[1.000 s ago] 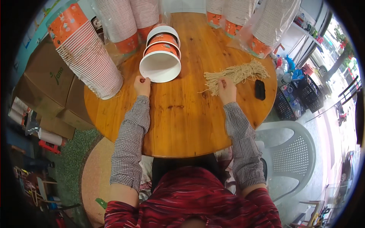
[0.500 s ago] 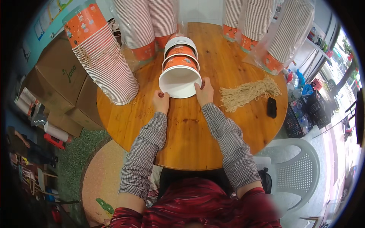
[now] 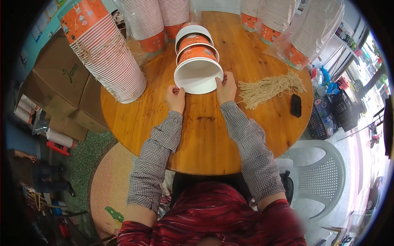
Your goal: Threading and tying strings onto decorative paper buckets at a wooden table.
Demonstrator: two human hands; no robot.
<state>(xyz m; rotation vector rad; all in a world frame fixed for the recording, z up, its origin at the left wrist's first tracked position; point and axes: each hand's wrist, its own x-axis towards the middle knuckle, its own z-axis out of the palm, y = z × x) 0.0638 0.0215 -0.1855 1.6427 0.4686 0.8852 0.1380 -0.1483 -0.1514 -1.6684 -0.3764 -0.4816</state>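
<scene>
Head view: a round, orange-brown wooden table (image 3: 205, 139) is seen from above, with both checked-sleeved forearms reaching onto it from the near edge. A short row of nested orange-and-white paper cups (image 3: 198, 61) is laid on its side near the middle of the table, toward the far edge, with the white open mouth of the front cup turned toward the person. The right hand (image 3: 226, 87) is pressed against the right rim of that front cup, the fingers curled round the edge so that the cup is gripped there. The left hand (image 3: 175, 97) is held just beside the lower left of the rim with its fingers drawn together; whether the rim is actually touched cannot be told.

A bundle of pale beige string lengths (image 3: 271, 88) is spread on the table just right of the right hand, and a small black oblong object (image 3: 296, 105) is laid near the right edge, a little beyond the strings. A long tilted stack of orange-and-white paper cups (image 3: 107, 57) is rested over the left edge of the table, well apart from the left hand. Further cup stacks wrapped in clear plastic (image 3: 312, 28) are placed along the far edge and the far right corner. Brown cardboard boxes (image 3: 53, 90) are stacked off the left edge, and a white plastic chair (image 3: 324, 172) is stood beyond the near right edge.
</scene>
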